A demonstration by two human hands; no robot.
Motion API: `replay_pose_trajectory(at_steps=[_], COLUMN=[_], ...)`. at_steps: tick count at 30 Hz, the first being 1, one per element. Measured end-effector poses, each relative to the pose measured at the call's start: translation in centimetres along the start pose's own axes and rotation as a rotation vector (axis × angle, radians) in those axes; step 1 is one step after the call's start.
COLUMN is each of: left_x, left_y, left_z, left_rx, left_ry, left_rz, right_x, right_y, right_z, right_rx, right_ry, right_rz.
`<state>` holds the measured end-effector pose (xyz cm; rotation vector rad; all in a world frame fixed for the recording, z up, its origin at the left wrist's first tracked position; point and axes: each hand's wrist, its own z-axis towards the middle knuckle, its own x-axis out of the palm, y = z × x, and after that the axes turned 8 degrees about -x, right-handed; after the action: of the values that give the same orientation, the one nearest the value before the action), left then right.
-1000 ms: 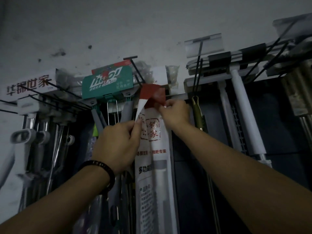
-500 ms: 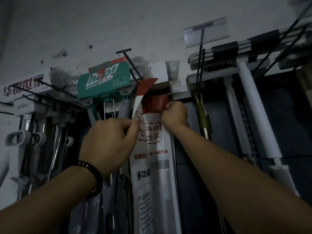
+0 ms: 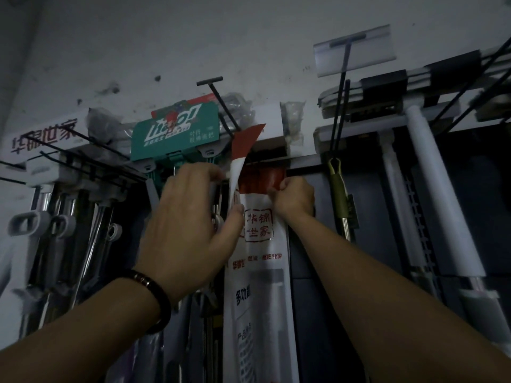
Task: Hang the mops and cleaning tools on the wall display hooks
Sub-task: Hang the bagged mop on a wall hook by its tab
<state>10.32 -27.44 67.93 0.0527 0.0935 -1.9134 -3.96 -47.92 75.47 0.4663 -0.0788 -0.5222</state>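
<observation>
Your right hand is pinching the red header of the mop package at its 1 o'clock corner; your left hand is pinching its 9 o'clock edge. The red flap is lifting clear toward the hook at 11 o'clock, so hanging looks close.
</observation>
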Motion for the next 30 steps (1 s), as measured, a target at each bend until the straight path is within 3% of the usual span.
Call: replay_pose_trajectory(at_steps=[5,8,12,15,22,30], left_x=[0.4,1.3,2.6,3.4,5.0,7.8], left_y=[0.0,0.0,-0.2,0.0,0.8,1.8], left_z=[-0.6,-0.7,-1.2,-1.4,-1.0,0.5], left_rx=[0.060,0.073,0.047,0.064,0.097,0.083], left_ry=[0.153,0.201,0.293,0.328,0.361,0.469], left_rz=[-0.111,-0.155,-0.167,-0.136,-0.126,-0.137], right_x=[-2.4,-4.3,-7.7,-10.1,-10.6,-8.6], right_y=[0.3,2.3,7.7,10.5,10.8,8.3], right_z=[-0.6,-1.3,-3.4,-5.0,-5.3,-3.4], right_rx=[-0.014,-0.069,-0.084,-0.121,-0.263,-0.177], right_ry=[0.049,-0.009,0.017,0.123,0.165,0.109], right_rz=[-0.094,-0.109,0.142,0.196,-0.076,-0.194])
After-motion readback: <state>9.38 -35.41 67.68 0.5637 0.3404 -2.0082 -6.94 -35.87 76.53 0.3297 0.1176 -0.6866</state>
